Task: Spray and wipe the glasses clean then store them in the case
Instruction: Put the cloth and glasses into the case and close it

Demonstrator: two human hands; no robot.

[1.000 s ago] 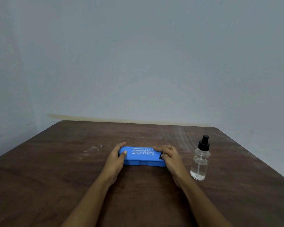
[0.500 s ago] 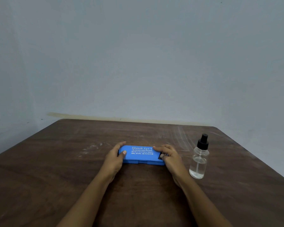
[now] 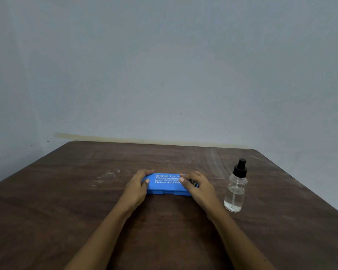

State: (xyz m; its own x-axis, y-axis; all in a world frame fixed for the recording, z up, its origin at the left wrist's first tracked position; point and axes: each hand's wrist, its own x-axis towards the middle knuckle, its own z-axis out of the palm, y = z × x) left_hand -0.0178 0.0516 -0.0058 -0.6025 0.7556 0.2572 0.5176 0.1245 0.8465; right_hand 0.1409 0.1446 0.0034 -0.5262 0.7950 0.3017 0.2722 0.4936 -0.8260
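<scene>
A blue glasses case (image 3: 167, 185) with white lettering lies closed and flat in the middle of the brown wooden table (image 3: 66, 201). My left hand (image 3: 138, 187) grips its left end, thumb on the lid. My right hand (image 3: 198, 187) grips its right end, thumb on the lid; a small dark shape shows under its fingers. The glasses themselves are not visible. A clear spray bottle (image 3: 235, 189) with a black pump top stands upright to the right of my right hand, holding a little clear liquid.
A pale blue-grey wall (image 3: 164, 75) rises right behind the table's far edge. The table's right corner and edge run diagonally just beyond the bottle. White scuff marks streak the tabletop.
My right thumb has slid a little further left across the lid. The case and bottle stay where they were; the view shifts slightly.
</scene>
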